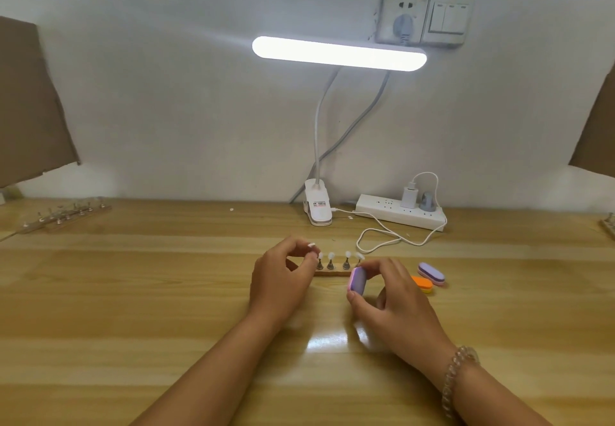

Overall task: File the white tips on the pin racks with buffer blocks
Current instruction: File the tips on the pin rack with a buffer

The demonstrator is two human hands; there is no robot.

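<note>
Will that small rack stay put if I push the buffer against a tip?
Probably not unaided: the pin rack is a slim strip on a glossy table, so it likely slides. Its white tips sit high on pins, so it may tip.

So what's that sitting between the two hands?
In the head view, a small wooden pin rack with white tips stands between the left hand and the right hand, which holds a purple buffer block.

You get bright light from the lamp bar (339, 53), glare on the desk (327, 339), bowed, soft edges.
</note>
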